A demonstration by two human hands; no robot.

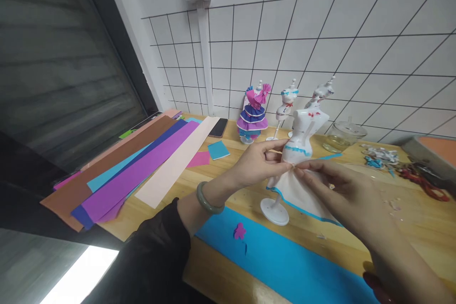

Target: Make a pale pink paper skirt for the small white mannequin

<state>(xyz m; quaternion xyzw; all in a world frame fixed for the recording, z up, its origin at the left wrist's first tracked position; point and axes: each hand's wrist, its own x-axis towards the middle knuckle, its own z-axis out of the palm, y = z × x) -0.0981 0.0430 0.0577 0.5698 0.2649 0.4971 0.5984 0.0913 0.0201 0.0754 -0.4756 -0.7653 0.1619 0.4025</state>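
Note:
A small white dress-form mannequin (309,126) stands in front of me on a round white base (274,212). Blue trim runs around its hips, and red marks show on its chest. Below the hips hangs a pale gathered paper skirt (302,195) edged in blue. My left hand (261,164) is closed at the mannequin's left side, its thumb pressing the skirt's top edge. From the right, my right hand (333,187) pinches the same gathered edge, thumb and forefinger together. Both sets of fingertips nearly meet at the skirt's top.
A blue paper strip (285,259) bearing a pink flower cutout (240,231) lies nearest me. Coloured strips (142,171) overlap at left, near a phone (218,128). Behind stand a dressed mannequin (252,114) and others. A glass jar (344,135) and red-handled scissors (423,183) are at right.

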